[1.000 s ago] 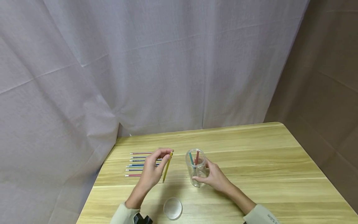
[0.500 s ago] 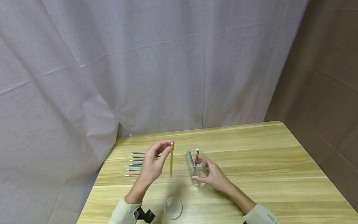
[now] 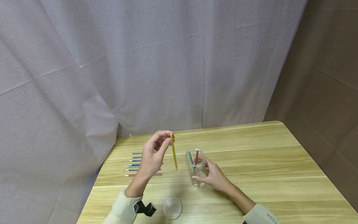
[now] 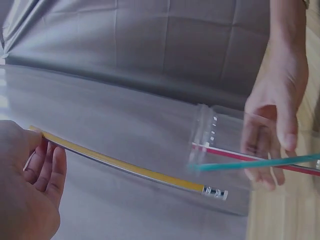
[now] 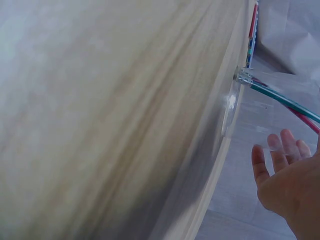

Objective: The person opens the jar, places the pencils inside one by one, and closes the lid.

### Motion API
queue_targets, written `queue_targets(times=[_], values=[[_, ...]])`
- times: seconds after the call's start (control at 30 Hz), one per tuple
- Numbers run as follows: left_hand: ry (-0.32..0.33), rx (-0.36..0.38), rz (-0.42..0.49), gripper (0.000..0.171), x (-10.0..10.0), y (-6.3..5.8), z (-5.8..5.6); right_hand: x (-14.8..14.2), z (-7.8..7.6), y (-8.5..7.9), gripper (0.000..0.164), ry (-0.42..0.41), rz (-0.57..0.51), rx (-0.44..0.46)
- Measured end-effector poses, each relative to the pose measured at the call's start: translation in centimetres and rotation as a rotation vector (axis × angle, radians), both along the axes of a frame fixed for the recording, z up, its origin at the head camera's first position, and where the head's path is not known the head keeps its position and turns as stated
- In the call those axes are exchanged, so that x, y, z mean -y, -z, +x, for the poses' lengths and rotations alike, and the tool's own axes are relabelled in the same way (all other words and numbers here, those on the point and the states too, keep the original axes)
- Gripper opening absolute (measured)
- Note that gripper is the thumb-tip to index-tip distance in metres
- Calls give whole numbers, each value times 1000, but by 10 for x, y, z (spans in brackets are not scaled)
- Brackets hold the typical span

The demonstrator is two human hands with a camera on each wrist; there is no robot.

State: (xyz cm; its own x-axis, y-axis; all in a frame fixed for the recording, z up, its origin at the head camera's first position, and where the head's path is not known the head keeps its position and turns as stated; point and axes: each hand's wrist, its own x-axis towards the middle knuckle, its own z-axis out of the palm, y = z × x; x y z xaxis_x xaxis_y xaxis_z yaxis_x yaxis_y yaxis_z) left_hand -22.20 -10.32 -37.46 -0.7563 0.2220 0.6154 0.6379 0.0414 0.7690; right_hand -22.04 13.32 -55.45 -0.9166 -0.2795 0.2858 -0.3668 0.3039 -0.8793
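My left hand (image 3: 153, 154) pinches a yellow pencil (image 3: 174, 152) near its upper end, above the table and left of the jar. In the left wrist view that pencil (image 4: 125, 166) points its white eraser end away from the fingers, toward the jar. My right hand (image 3: 215, 176) grips a clear plastic jar (image 3: 199, 175) standing on the table, thumb in front and the other fingers partly hidden behind it. Inside lean a teal pencil (image 3: 191, 158) and a red pencil (image 3: 197, 157); the right wrist view shows their eraser ends at the jar's bottom.
Several pencils (image 3: 131, 175) lie in a row on the wooden table (image 3: 251, 155), partly behind my left hand and forearm. A round clear lid (image 3: 172, 208) lies in front of the jar. Grey cloth (image 3: 167, 62) hangs behind the table's back edge.
My left hand has risen and moved away from me with the yellow pencil, whose lower end has swung toward the jar. My right hand and the jar have stayed in place.
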Motion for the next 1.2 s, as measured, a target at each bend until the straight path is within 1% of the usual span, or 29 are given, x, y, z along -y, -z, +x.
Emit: queue_targets(times=[0.3, 0.4, 0.53, 0.67, 1.0, 1.2], values=[[41, -26, 95, 18, -7, -13, -3, 0, 0, -1, 79, 9, 13, 0], [52, -32, 122, 18, -11, -15, -4, 0, 0, 0, 79, 13, 18, -1], [51, -44, 155, 18, -15, -17, -5, 0, 0, -1, 79, 14, 21, 0], [44, -52, 180, 17, -18, -18, -7, 1, 0, -1, 79, 14, 21, 1], [52, -29, 261, 18, -20, -19, -9, 1, 2, -2, 80, 13, 17, 1], [47, -21, 261, 18, -23, -16, -10, 0, 2, -3, 79, 18, 20, -3]])
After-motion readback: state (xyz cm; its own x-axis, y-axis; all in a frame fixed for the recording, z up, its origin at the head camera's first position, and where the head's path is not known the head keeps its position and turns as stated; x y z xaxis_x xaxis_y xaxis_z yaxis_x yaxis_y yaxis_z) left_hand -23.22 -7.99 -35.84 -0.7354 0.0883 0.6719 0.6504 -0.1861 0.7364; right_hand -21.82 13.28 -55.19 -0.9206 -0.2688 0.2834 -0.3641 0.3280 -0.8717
